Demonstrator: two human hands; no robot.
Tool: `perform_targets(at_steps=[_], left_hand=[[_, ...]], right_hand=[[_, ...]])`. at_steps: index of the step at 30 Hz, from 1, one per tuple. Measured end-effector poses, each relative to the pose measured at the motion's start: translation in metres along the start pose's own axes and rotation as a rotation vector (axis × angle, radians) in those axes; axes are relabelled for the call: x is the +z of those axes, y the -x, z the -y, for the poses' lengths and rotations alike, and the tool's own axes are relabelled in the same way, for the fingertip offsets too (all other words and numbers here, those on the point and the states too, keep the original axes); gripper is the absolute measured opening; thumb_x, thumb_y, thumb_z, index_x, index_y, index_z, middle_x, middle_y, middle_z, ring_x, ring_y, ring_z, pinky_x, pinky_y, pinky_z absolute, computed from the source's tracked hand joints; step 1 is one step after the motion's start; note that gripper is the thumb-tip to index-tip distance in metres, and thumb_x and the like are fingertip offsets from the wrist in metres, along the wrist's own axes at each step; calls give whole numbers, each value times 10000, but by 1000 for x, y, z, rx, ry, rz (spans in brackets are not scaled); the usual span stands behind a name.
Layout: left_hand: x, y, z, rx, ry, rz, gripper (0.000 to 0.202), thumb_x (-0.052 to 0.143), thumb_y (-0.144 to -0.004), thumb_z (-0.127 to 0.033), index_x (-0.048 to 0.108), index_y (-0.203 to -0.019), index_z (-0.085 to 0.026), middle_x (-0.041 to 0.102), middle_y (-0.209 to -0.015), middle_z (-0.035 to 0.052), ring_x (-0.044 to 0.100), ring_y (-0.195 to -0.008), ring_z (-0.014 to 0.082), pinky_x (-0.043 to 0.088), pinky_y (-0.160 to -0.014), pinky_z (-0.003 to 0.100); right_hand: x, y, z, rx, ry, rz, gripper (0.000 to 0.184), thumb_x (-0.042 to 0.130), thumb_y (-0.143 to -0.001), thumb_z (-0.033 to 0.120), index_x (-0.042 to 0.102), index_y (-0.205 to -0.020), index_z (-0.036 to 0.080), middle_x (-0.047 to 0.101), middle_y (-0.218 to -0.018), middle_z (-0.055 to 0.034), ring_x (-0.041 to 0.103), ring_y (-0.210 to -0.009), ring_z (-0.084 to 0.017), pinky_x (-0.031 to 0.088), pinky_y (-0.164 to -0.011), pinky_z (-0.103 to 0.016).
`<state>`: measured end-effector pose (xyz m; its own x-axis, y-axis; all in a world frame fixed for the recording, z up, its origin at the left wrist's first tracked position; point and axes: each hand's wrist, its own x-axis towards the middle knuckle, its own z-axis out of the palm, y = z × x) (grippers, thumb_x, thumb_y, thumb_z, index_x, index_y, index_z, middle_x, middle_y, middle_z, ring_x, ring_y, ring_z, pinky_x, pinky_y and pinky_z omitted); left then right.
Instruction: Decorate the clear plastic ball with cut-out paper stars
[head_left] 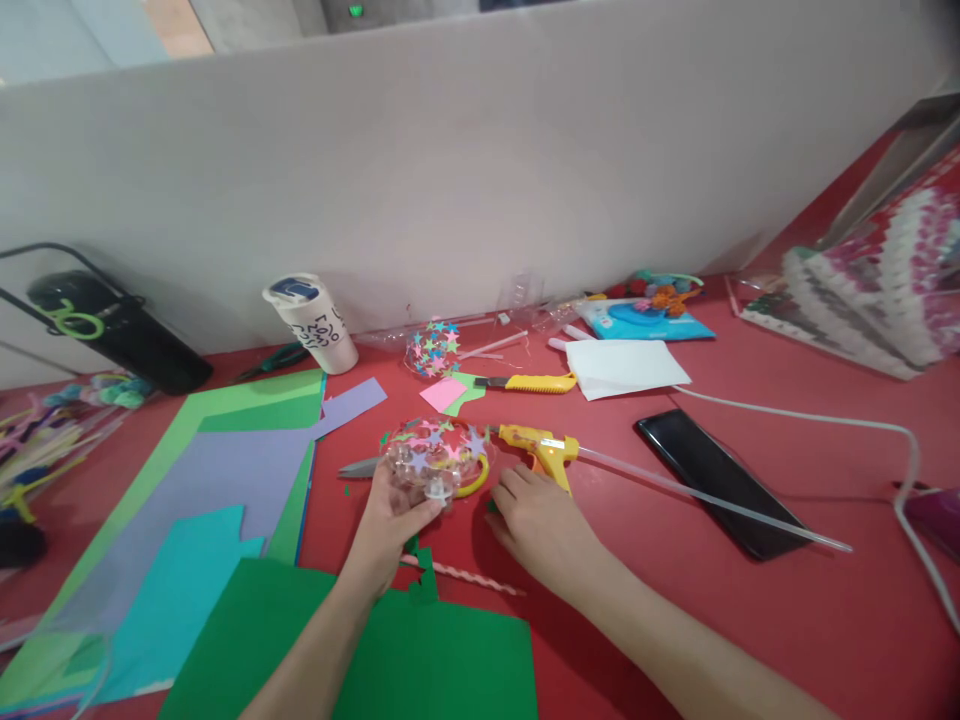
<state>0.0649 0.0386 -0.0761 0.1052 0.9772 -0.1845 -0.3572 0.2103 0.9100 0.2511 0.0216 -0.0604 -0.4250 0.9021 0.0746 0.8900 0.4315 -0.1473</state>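
My left hand [391,515] is closed on a clear plastic ball [431,455] decorated with pastel stars. Behind the ball lie scissors with a yellow handle [474,478]; their blade pokes out on the left. My right hand [536,520] hovers low over the red table, fingers curled together around a small green paper piece [493,507] that barely shows. Just beyond that hand rests a yellow glue gun [551,452], with a long clear glue stick [712,497] sticking out of its back. Beneath my left wrist are green paper scraps [425,580] and a pink twisted straw [476,577].
Green card [450,660] and stacked coloured sheets [240,465] cover the left. A yellow cutter [536,383], white paper [626,367], another starry ball [433,350], a white tumbler [313,322], a black bottle [124,335] and a phone [720,485] surround the work. A white cable [810,412] runs right.
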Motion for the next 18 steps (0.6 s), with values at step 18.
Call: perform_targets(at_steps=[18], left_hand=[[8, 0, 3, -2, -48, 44, 659, 810, -564, -154, 466, -1119, -236, 666, -1113, 70, 639, -1019, 223, 470, -928, 363]], right_hand=[[-11, 5, -11, 131, -542, -46, 178, 413, -928, 120, 566, -850, 165, 646, -818, -28, 616, -759, -146, 476, -674, -235]])
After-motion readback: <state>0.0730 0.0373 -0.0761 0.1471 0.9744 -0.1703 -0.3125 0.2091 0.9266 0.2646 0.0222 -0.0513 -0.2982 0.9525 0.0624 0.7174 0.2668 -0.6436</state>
